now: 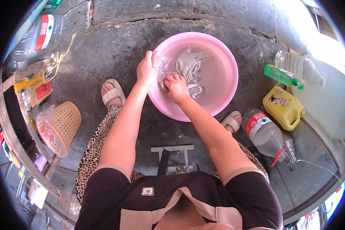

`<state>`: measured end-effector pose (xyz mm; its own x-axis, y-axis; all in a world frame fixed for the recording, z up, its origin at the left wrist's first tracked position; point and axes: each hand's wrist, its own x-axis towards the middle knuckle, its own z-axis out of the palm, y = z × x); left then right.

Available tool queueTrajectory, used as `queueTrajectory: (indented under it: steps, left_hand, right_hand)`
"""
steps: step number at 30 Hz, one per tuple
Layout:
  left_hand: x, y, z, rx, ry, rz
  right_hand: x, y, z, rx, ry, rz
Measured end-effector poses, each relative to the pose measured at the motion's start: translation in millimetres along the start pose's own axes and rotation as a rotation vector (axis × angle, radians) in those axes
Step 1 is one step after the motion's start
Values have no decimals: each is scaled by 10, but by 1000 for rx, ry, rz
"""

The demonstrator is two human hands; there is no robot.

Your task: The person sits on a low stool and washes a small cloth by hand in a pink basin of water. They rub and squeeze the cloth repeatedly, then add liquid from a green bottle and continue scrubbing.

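A round pink plastic basin (233, 73) of cloudy water stands on the floor before me. My left hand (148, 69) grips its left rim, thumb near the inner edge. Inside, a wet grey cloth (186, 61) lies bunched and partly under water, left of the basin's middle. The curled fingers of my right hand (176, 87) are closed over the lower left part of this cloth. What lies beneath those fingers is hidden.
A yellow jug (281, 107), a large clear plastic bottle (263, 129) and a green bottle (280, 75) are on the right. To the left are a perforated tan basket (66, 123) and a wooden frame (26, 161). A small stool (175, 156) shows below the basin.
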<state>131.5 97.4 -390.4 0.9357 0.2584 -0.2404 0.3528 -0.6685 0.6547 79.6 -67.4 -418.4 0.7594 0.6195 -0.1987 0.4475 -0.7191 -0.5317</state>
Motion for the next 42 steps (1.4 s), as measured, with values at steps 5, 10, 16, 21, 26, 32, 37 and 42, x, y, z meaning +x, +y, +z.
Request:
queueTrajectory:
  steps: [5, 10, 16, 21, 26, 32, 37, 42]
  left_hand:
    - [-6, 60, 4, 14, -12, -32]
    - [-4, -28, 7, -34, 25, 23]
    - [-10, 28, -26, -184, 10, -81]
    - [-8, 2, 12, -282, 48, -116]
    - [-17, -64, 57, -370, 69, -140]
    - [0, -93, 44, -555, 62, -145]
    - [24, -101, 66, -713, 15, -184]
    - [30, -113, 26, -772, -53, -273]
  right_hand:
    - [-428, 117, 6, 90, -127, -6]
    - [-654, 197, -99, 143, -298, 56]
    - [-1015, 339, -196, 420, -330, 138]
    - [-1065, 237, -201, 565, -209, 68]
    - [-629, -232, -234, 731, -84, 230]
    - [86, -423, -70, 855, 238, 471]
    - [507, -379, -83, 913, 428, 671]
    - [92, -464, -48, 858, 321, 334]
